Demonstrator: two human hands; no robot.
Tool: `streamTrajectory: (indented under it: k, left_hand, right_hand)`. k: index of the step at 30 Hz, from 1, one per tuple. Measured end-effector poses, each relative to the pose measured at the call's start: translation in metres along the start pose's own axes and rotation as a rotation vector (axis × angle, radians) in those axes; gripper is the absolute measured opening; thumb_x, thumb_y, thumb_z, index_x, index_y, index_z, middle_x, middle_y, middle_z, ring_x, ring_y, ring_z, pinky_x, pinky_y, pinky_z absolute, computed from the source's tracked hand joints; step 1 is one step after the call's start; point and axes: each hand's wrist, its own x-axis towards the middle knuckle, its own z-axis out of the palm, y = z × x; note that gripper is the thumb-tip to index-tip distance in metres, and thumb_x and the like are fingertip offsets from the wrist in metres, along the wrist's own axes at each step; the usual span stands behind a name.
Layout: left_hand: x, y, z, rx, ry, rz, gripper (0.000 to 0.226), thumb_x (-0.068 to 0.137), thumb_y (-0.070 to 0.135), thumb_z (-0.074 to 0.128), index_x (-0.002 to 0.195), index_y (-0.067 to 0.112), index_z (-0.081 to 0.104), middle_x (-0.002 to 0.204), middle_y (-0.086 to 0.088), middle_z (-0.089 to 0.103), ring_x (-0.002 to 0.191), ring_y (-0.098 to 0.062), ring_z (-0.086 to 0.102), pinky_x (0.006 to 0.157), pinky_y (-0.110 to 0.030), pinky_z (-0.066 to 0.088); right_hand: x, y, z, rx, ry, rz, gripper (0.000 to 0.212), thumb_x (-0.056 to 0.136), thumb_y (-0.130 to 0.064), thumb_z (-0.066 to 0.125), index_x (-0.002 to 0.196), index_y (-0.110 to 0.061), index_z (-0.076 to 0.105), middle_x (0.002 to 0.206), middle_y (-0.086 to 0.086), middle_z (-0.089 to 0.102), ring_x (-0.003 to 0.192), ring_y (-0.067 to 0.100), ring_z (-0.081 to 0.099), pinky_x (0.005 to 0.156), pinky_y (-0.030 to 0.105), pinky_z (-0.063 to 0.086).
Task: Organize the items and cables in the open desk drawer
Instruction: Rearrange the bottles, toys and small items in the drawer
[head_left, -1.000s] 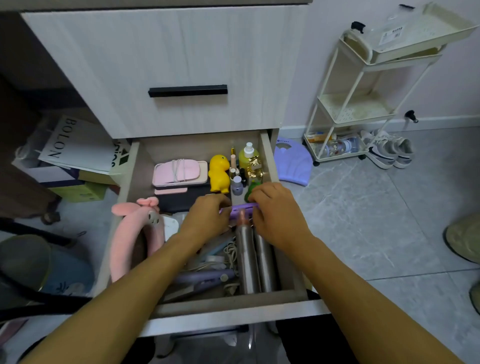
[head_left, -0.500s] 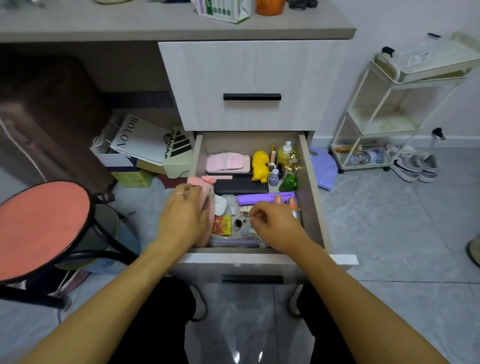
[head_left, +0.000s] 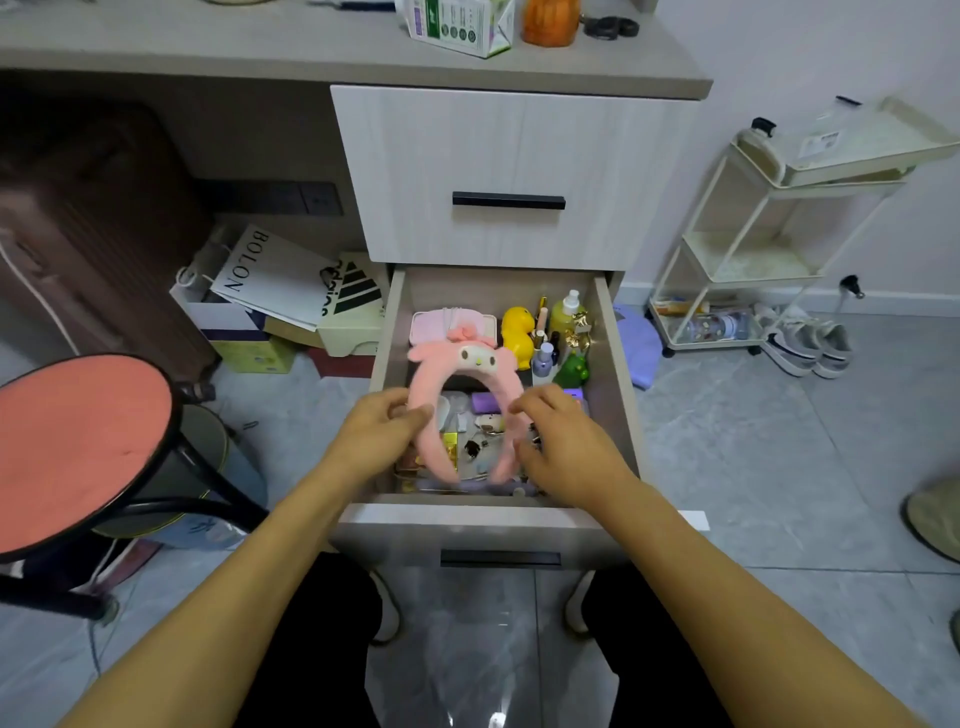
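- Now the pink plush headband (head_left: 464, 364) is lifted out of the clutter and held arched over the middle of the open drawer (head_left: 613, 374), freeing its left side for sorting.
- Left hand (head_left: 382, 434) pinches its left leg.
- Right hand (head_left: 558, 441), fingers curled, grips the right leg.

both hands (head_left: 382, 434) hold a pink headband (head_left: 464, 387) over the drawer (head_left: 615, 395).

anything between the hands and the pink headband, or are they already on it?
Nothing in the way. The left hand grips the left arm of the pink plush headband, and the right hand is at its right arm, contact unclear. The band is held over the open drawer.
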Motion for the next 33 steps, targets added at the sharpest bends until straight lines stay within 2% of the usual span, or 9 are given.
streamTrajectory:
  k: [5, 9, 11, 13, 16, 20, 23, 28, 33]
  left_hand:
    - [0.008, 0.004, 0.028, -0.066, -0.141, -0.154, 0.019, 0.097, 0.014, 0.057, 0.113, 0.013, 0.066, 0.102, -0.007, 0.071, 0.088, -0.019, 0.069, 0.071, -0.029, 0.057]
    - [0.016, 0.004, 0.043, -0.017, -0.226, -0.143, 0.025, 0.096, 0.013, 0.055, 0.116, 0.020, 0.068, 0.107, -0.006, 0.070, 0.099, -0.022, 0.065, 0.094, -0.042, 0.053]
    - [0.019, 0.007, 0.048, 0.014, -0.279, -0.110, 0.024, 0.098, 0.012, 0.052, 0.116, 0.016, 0.068, 0.108, -0.011, 0.069, 0.097, -0.022, 0.064, 0.094, -0.041, 0.051]
    - [0.025, 0.008, 0.051, 0.068, -0.345, -0.093, 0.023, 0.100, 0.012, 0.049, 0.111, 0.011, 0.069, 0.107, -0.014, 0.069, 0.094, -0.022, 0.066, 0.089, -0.035, 0.054]
    - [0.038, -0.001, 0.044, 0.339, -0.389, -0.064, 0.025, 0.099, 0.011, 0.051, 0.115, 0.012, 0.070, 0.109, -0.006, 0.069, 0.098, -0.023, 0.066, 0.078, -0.019, 0.054]
    - [0.056, -0.017, 0.028, 0.766, -0.293, -0.011, 0.032, 0.096, 0.013, 0.055, 0.125, 0.021, 0.063, 0.130, -0.004, 0.059, 0.115, -0.026, 0.056, 0.099, -0.034, 0.047]
    - [0.058, -0.020, 0.030, 0.986, -0.352, 0.016, 0.035, 0.093, 0.014, 0.059, 0.128, 0.021, 0.060, 0.130, -0.007, 0.060, 0.113, -0.028, 0.058, 0.098, -0.037, 0.046]
    - [0.057, -0.031, 0.042, 1.327, -0.536, 0.026, 0.028, 0.091, 0.033, 0.060, 0.117, 0.025, 0.064, 0.113, -0.004, 0.066, 0.100, -0.024, 0.062, 0.087, -0.035, 0.050]
    - [0.060, -0.031, 0.042, 1.353, -0.589, 0.035, 0.025, 0.091, 0.028, 0.058, 0.114, 0.022, 0.067, 0.111, -0.006, 0.066, 0.101, -0.027, 0.063, 0.081, -0.034, 0.051]
  right_hand:
    - [0.023, -0.003, -0.007, -0.188, 0.050, -0.165, 0.064, 0.084, -0.017, 0.061, 0.143, -0.022, 0.037, 0.155, 0.005, 0.023, 0.139, 0.027, 0.025, 0.103, 0.044, 0.043]
    - [0.043, 0.010, -0.003, -0.450, -0.212, -0.174, 0.091, 0.082, -0.013, 0.063, 0.154, -0.028, 0.008, 0.162, 0.003, 0.000, 0.148, 0.029, -0.002, 0.118, 0.048, 0.013]
    - [0.054, 0.011, 0.002, -0.575, -0.247, -0.231, 0.087, 0.085, -0.014, 0.061, 0.153, -0.027, 0.010, 0.161, 0.005, 0.009, 0.147, 0.030, 0.004, 0.118, 0.048, 0.009]
    - [0.066, 0.010, 0.010, -0.643, -0.281, -0.298, 0.066, 0.089, -0.019, 0.058, 0.147, -0.026, 0.028, 0.149, 0.008, 0.032, 0.140, 0.031, 0.023, 0.115, 0.046, 0.017]
    - [0.071, 0.017, 0.019, -0.722, -0.388, -0.341, 0.045, 0.092, -0.024, 0.055, 0.136, -0.027, 0.046, 0.136, 0.007, 0.044, 0.129, 0.030, 0.035, 0.109, 0.046, 0.025]
    - [0.072, 0.037, 0.030, -0.643, -0.531, -0.327, 0.046, 0.088, -0.026, 0.053, 0.133, -0.027, 0.050, 0.136, 0.002, 0.047, 0.131, 0.024, 0.036, 0.110, 0.048, 0.023]
    - [0.086, 0.037, 0.034, -0.387, -0.622, -0.195, 0.032, 0.079, -0.034, 0.054, 0.108, -0.029, 0.066, 0.117, -0.002, 0.059, 0.117, 0.023, 0.049, 0.104, 0.046, 0.032]
    - [0.089, 0.033, 0.042, -0.427, -0.570, -0.190, 0.040, 0.098, -0.046, 0.034, 0.086, -0.022, 0.064, 0.086, 0.000, 0.060, 0.088, 0.020, 0.052, 0.096, 0.038, 0.034]
    - [0.086, 0.030, 0.042, -0.507, -0.527, -0.206, 0.021, 0.090, -0.040, 0.050, 0.083, -0.022, 0.058, 0.084, 0.001, 0.053, 0.096, 0.022, 0.054, 0.092, 0.036, 0.033]
